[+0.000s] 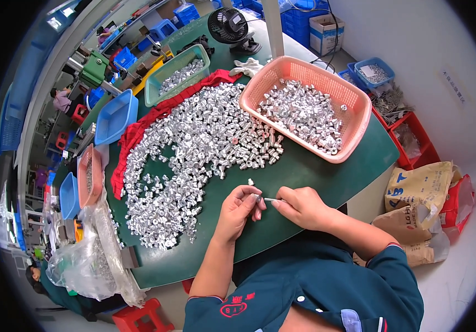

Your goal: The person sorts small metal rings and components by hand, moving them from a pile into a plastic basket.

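Note:
My left hand (239, 212) is closed, pinching a small silver metal part (258, 197) between thumb and fingers. My right hand (305, 208) grips a thin pale stick-like tool (270, 199), whose tip points at that part; whether they touch is too small to tell. Just beyond my left fingertips stands a single silver part (250, 181) on the green tabletop (299, 177). A wide heap of similar short, cylinder-like silver parts (193, 144) spreads across the table to the left and ahead of my hands.
A pink basket (354, 135) of silver parts stands at the far right. Behind the heap lie a red cloth (130, 141), a green basket (150, 91) and a white glove (247, 67). Blue tray (117, 119), plastic bags (85, 265), black fan (228, 26) and paper sacks (415, 193) surround the table.

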